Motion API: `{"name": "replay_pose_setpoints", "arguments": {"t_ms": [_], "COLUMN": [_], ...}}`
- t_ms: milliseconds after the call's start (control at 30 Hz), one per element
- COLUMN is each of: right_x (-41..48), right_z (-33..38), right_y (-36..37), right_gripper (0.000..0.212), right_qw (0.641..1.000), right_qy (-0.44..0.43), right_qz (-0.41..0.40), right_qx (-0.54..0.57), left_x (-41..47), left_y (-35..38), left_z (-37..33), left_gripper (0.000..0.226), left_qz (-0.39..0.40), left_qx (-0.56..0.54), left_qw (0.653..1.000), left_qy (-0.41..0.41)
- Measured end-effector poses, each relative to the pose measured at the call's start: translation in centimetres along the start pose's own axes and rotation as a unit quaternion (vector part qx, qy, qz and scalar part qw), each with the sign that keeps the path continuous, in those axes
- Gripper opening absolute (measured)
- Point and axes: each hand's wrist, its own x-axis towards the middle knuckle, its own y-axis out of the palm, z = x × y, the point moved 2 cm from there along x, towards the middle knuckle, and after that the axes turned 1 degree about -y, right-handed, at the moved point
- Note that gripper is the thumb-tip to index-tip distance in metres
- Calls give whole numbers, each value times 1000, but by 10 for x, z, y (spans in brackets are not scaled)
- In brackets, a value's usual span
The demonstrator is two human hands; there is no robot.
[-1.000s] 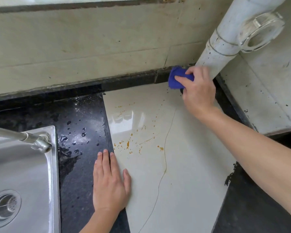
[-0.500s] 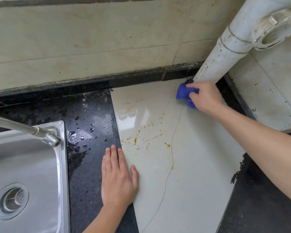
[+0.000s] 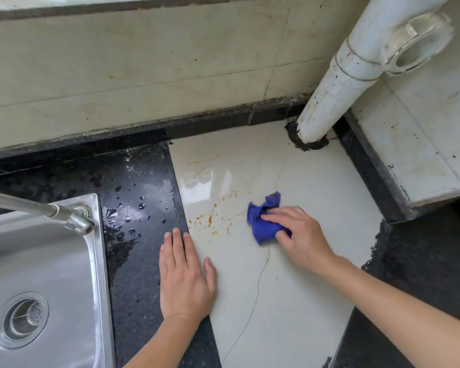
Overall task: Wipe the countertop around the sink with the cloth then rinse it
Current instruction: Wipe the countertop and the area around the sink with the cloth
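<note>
A white pipe point(image 3: 337, 83) stands tilted in the back right corner, flecked with black near its foot, where a ring of black sealant point(image 3: 294, 135) surrounds it. A clear round cap point(image 3: 416, 46) juts from its upper part. Cream wall tiles point(image 3: 144, 67), stained and cracked, run behind, edged below by a dark strip point(image 3: 210, 123).

- The sink point(image 3: 40, 264) sits at the left, with the faucet point(image 3: 37, 208) over its rear edge.
- The left hand point(image 3: 185, 277) lies flat on the countertop point(image 3: 290, 309), between the sink and the cloth point(image 3: 263, 224).
- The right hand point(image 3: 300, 235) holds the cloth on the countertop (the pipe point(image 3: 337, 83) stands well behind).
</note>
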Motion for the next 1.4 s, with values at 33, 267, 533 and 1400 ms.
{"name": "replay_pose_setpoints", "arguments": {"t_ms": [33,267,533,1400], "right_x": [4,60,-99,32], "right_z": [-1,-59,24,-14], "right_y": [-11,-23,52,-29], "right_gripper": [42,52,46,44], "right_qw": [997,969,996,965], "right_qy": [54,187,-66,206], "right_qz": [14,-115,-3,-132], "right_qx": [58,-114,-67,93], "left_x": [0,1,0,70], "left_y": [0,3,-1,-36], "left_z": [0,1,0,47], "left_gripper": [66,65,67,37], "left_qz": [1,-14,0,-54], "left_qx": [1,3,-2,-44], "left_qw": [1000,1000,1000,996], "left_qy": [0,4,-4,58]}}
